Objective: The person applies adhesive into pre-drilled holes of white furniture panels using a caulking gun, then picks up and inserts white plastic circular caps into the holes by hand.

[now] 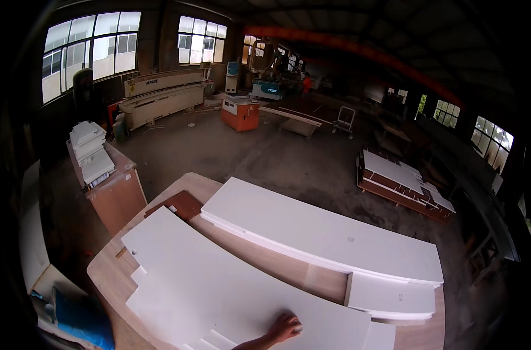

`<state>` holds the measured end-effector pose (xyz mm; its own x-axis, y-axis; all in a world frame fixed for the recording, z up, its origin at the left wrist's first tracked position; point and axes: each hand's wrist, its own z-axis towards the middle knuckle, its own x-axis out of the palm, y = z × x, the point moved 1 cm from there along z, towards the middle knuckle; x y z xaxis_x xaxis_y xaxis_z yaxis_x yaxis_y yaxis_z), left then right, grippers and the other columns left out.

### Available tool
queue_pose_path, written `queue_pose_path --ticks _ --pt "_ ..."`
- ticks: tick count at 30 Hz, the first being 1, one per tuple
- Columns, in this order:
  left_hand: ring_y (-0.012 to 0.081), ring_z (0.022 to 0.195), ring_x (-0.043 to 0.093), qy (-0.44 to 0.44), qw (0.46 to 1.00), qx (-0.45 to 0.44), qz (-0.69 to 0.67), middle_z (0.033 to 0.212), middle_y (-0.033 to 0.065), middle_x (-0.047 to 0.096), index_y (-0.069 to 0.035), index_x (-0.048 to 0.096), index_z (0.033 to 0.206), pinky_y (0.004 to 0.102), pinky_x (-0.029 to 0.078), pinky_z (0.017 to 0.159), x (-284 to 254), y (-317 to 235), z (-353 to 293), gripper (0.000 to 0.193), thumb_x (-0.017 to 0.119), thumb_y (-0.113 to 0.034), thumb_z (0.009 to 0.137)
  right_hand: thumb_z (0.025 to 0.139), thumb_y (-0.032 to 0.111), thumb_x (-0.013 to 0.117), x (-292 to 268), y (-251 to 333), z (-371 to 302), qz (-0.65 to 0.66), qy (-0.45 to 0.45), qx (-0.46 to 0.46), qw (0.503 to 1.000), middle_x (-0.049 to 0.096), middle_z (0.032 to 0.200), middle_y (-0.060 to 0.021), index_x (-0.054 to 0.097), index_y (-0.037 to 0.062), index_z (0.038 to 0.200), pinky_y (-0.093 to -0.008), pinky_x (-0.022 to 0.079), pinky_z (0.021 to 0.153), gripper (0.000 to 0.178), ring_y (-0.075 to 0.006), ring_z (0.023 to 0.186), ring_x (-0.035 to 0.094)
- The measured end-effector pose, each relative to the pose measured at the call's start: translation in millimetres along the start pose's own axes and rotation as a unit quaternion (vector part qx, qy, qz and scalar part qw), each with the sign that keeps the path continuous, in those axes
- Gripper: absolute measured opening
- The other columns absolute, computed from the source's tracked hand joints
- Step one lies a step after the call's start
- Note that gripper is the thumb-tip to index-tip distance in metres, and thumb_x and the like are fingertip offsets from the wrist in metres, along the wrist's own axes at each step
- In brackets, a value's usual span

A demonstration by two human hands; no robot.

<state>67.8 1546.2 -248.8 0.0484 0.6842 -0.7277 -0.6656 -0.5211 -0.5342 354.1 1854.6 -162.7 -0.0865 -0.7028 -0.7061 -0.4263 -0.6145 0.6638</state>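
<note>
Presently, in the head view, one hand shows, the left by the way its forearm slants in from the lower left; the right hand is out of sight. Its fingers are bent, tips turned to the right and down onto a large white panel; whether they pinch something small, I cannot tell. That panel lies flat under the fingers, reaching far to their left and some way to their right, on a wood-coloured table.

Left of the fingers, by the lower edge, are narrow white strips; to their right, a white piece shows at the panel's end. Beyond the fingers, across a strip of bare tabletop, lies a stack of long white panels, with shorter white panels at its near right side. Farther off to the upper left of the fingers is a dark brown board, and past it white pieces are piled on a brown cabinet. Well away to the upper right, boards are stacked low on the floor. Straight ahead, far beyond the fingers, stands an orange-and-white machine.
</note>
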Motion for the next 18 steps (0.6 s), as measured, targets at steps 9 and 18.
queue_pose_path --ticks 9,18 --pt "0.0370 0.129 0.043 0.004 0.999 0.002 0.042 0.129 0.0108 0.058 -0.023 0.072 0.103 0.0542 0.028 0.113 177.8 -215.0 -9.9 0.025 0.073 -0.035 0.082 0.091 0.021 0.068 -6.1 -67.0 96.8 -0.052 -0.048 -0.041 0.997 0.061 0.122 -0.0214 0.059 -0.0023 0.120 -0.0438 0.049 0.094 0.038 -0.0367 0.110 0.057" --pt "0.0323 0.130 0.043 0.111 0.988 -0.096 0.041 0.127 0.0104 0.052 -0.013 0.064 0.107 0.0543 0.028 0.114 172.4 -253.6 20.2 0.043 0.084 -0.023 0.071 0.084 0.036 0.071 -28.7 -47.9 138.4 -0.008 0.055 0.028 0.998 0.055 0.113 -0.0161 0.065 0.0098 0.106 -0.0464 0.053 0.082 0.035 -0.0380 0.096 0.063"
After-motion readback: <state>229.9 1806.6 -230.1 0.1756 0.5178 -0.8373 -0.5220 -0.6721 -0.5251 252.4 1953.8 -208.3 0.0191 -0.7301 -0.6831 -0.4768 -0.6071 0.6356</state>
